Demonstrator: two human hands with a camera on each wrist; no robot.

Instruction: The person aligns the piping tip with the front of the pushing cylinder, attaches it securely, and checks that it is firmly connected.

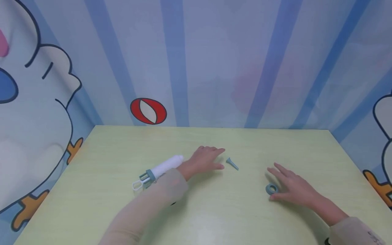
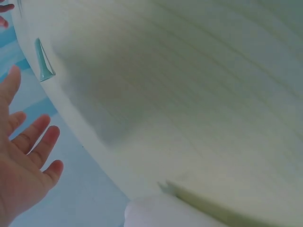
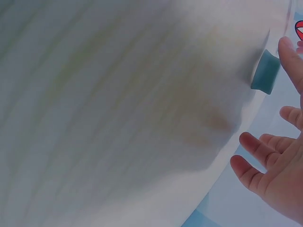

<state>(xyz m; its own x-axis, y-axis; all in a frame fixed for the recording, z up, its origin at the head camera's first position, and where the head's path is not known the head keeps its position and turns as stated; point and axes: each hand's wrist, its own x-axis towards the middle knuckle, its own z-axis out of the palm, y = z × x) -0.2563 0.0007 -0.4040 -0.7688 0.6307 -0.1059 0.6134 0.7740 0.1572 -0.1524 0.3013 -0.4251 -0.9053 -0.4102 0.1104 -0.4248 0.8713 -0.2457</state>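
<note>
My left hand (image 1: 205, 160) is spread over the table, fingers loosely extended and holding nothing. Just beyond its fingertips lies a small grey-green cone-shaped nozzle (image 1: 232, 163), also seen in the left wrist view as a teal nozzle (image 2: 43, 61). Partly behind my left forearm rests a white tube (image 1: 166, 166) with a grey-green end piece (image 1: 147, 177) and a white loop handle (image 1: 137, 185). On the right, my right hand (image 1: 295, 187) opens around a grey-green ring (image 1: 271, 189), thumb close to its near side. Whether the thumb touches this waisted ring (image 3: 266, 72) I cannot tell.
All the pieces lie on a pale yellow-green wood-grain table (image 1: 220, 211). Behind its far edge stands a blue striped backdrop (image 1: 211, 68) with cartoon figures at both sides. My left sleeve (image 1: 150, 207) covers part of the table's front left.
</note>
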